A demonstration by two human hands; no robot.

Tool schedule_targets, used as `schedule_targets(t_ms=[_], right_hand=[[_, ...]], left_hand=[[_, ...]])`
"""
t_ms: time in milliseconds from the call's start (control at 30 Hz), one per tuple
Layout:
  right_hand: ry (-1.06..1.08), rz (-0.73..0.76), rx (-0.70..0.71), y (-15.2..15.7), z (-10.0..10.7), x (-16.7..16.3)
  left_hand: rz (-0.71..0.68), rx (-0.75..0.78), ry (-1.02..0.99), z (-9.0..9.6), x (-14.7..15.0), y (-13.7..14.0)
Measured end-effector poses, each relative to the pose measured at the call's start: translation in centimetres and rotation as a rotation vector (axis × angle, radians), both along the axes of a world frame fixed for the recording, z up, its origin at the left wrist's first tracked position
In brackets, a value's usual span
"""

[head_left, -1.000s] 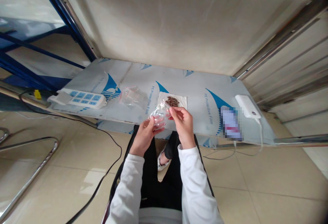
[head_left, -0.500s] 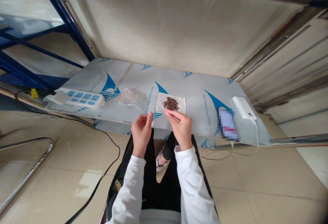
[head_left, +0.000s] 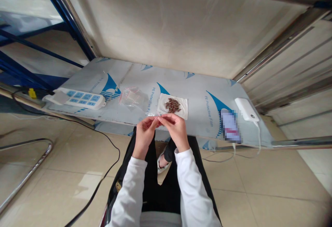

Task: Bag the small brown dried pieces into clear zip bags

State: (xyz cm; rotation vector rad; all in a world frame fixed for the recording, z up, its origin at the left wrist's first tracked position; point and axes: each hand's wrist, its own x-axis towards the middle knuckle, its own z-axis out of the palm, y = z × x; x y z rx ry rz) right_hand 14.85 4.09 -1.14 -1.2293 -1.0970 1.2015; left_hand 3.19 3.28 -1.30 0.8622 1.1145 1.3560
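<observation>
My left hand (head_left: 145,134) and my right hand (head_left: 175,129) meet at the fingertips by the shelf's front edge. Both are closed in a pinch, and what they hold is too small to make out. Just beyond them lies a white cloth or tissue (head_left: 183,108) with a heap of small reddish-brown pieces (head_left: 172,105) on it; their exact kind is unclear. Left of the heap, clear plastic bags (head_left: 132,97) with red lines lie crumpled on the shelf.
The shelf (head_left: 197,92) wears printed protective film. At its left end sits a white power strip (head_left: 85,99) with blue sockets; a black cable (head_left: 114,140) hangs down. On the right lie a blurred phone (head_left: 230,125) and a white power bank (head_left: 246,109) with a cable.
My right hand has moved left and slightly down from the heap's near edge, bringing its fingertips to those of my left hand. The left fingers have closed in to meet them.
</observation>
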Motion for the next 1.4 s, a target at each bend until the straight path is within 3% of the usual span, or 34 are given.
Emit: schedule_targets(t_ms=[167,367,500,600,700,800,900,1033,1233,1400], right_hand=[[0.126,0.099,-0.068,0.1,-0.3,0.8],[0.127,0.197,-0.127,-0.3,0.2,0.8],[0.186,0.296,-0.166,-0.4,0.0,1.1],[0.212,0.268,-0.186,-0.4,-0.4,1.1],[0.210,0.200,-0.197,-0.2,-0.7,1.1],[0.028,0.066,-0.135,0.0,-0.1,1.2],[-0.276,-0.053,0.039,-0.2,1.4,1.3],[-0.541,0.001,0.221,-0.6,3.4,1.2],[-0.599,-0.034,0.141,-0.4,2.5,0.7],[-0.617,-0.003,0.177,-0.2,1.1,0.7]], left_hand=[[-0.100,0.087,0.290,0.4,-0.9,0.0],[-0.179,0.118,0.607,1.2,-1.9,-0.1],[-0.258,0.057,0.576,1.1,-2.7,-0.2],[-0.279,0.026,0.464,0.8,-2.8,-0.1],[-0.211,-0.002,0.406,1.0,-2.5,-0.1],[-0.060,-0.012,0.628,1.9,-2.1,-0.3],[0.037,0.028,0.830,3.0,-1.5,-0.5],[0.028,0.089,0.847,3.8,-0.8,-0.7],[-0.009,0.111,0.831,2.7,-0.7,-0.6],[-0.005,0.113,0.879,1.2,-0.8,-0.4]])
